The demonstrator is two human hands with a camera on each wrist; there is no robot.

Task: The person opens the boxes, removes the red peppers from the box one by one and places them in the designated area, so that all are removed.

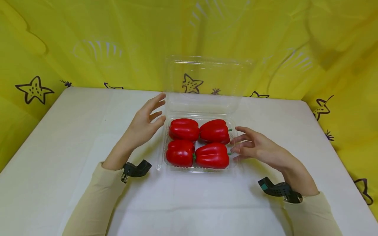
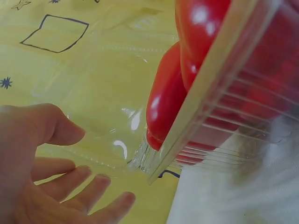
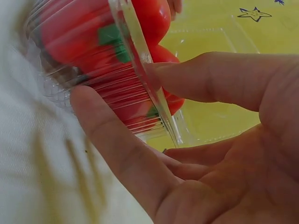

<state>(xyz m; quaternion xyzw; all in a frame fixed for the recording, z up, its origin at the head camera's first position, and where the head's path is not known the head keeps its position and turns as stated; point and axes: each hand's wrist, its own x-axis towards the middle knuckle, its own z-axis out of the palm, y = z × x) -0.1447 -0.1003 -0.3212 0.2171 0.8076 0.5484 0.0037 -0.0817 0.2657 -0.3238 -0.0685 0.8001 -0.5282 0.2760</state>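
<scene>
- White table is noted nearest, with a clear plastic box set on it between the hands; the box's long axis is laid left to right.
- Front pair: the left front pepper and the right front pepper are seated side by side, stem ends turned right.
- Right hand: placed at the box's right short side, fingers loosely spread about the rim and wall; firm contact cannot be told.
- Left hand: fingers parted, nothing held; a small gap to the box is shown in the left wrist view. The hands are held well apart; the right is judged nearer to the box.
- Back pair: two more peppers are lodged behind.
- Key relation: the lid is raised, joined along the far long edge, its left edge just beside the left fingertips.
- Yellow curtain is seen farthest.
</scene>
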